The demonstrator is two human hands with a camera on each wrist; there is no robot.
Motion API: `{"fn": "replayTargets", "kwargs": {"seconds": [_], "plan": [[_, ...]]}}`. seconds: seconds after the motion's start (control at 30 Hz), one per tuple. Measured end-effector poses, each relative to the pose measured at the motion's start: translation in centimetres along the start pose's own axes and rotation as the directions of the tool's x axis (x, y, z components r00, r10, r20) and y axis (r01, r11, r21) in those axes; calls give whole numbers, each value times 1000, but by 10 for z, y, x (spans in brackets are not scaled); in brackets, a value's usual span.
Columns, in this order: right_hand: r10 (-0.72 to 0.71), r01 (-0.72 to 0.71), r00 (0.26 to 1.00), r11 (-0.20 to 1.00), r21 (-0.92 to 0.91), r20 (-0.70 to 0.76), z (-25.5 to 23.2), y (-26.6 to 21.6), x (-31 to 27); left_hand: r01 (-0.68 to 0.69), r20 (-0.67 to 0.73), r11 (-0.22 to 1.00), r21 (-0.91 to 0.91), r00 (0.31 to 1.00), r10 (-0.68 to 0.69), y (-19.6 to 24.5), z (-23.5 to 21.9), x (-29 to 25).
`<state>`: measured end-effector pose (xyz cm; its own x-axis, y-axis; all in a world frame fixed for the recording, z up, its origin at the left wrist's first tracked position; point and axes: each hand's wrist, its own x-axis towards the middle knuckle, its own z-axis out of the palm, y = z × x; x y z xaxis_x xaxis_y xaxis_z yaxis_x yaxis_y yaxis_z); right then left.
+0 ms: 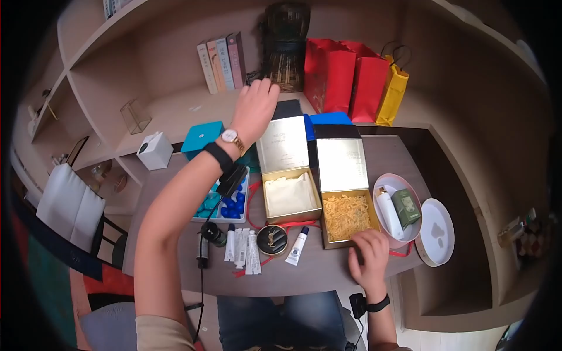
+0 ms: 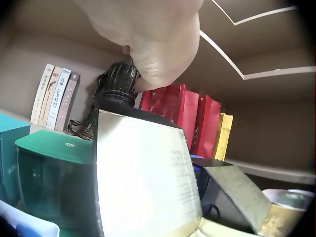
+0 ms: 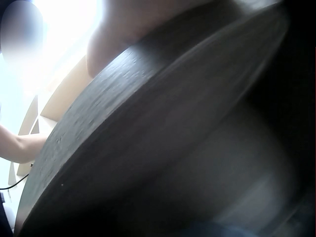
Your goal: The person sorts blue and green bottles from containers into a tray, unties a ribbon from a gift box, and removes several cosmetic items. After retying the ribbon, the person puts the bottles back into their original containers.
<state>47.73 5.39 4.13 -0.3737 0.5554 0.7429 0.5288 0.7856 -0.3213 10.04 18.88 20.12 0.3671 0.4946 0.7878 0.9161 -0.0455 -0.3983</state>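
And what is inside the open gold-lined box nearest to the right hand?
The open gold-lined box holds loose, curly yellow shredded filling. In the head view, the right hand covers its near corner. The filling hides the bottom, so anything beneath cannot be seen.

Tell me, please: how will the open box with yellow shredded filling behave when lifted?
The box seems stiff, since its sides stand straight. Its raised lid, open at the far edge, might swing. The loose filling, uncovered, could spill if tilted.
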Motion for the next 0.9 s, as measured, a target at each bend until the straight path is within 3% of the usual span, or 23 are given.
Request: {"fn": "replayTargets", "kwargs": {"seconds": [0.13,0.27,0.3,0.37,0.43,0.53,0.63,0.73,0.83,0.9], "plan": [[32,-23,990,997,-73,135,2,-2,5,-164,174,980,-114,968,182,29,-18,-22],[68,-35,978,985,-167,196,6,-4,8,-169,300,903,-394,905,301,64,-64,-60],[83,-42,973,981,-189,217,5,-6,9,-110,414,879,-465,850,326,71,-86,-67],[120,-57,969,958,-280,215,7,-6,10,-29,495,845,-534,799,340,80,-120,-82],[147,-71,966,942,-328,213,12,-8,9,-4,514,850,-526,795,322,79,-152,-92],[157,-75,961,940,-333,226,17,-3,5,194,558,846,-497,818,140,53,-188,-101],[147,-68,961,948,-311,236,18,-3,3,424,521,792,-439,838,-160,8,-204,-123],[140,-47,957,938,-342,253,21,0,2,753,571,508,-417,653,-499,-42,-203,-166],[165,-28,950,890,-456,264,23,-3,2,846,590,189,-499,491,-641,-85,-176,-225],[172,-3,952,833,-554,254,25,-7,4,852,524,233,-470,481,-703,-97,-154,-258]]}}
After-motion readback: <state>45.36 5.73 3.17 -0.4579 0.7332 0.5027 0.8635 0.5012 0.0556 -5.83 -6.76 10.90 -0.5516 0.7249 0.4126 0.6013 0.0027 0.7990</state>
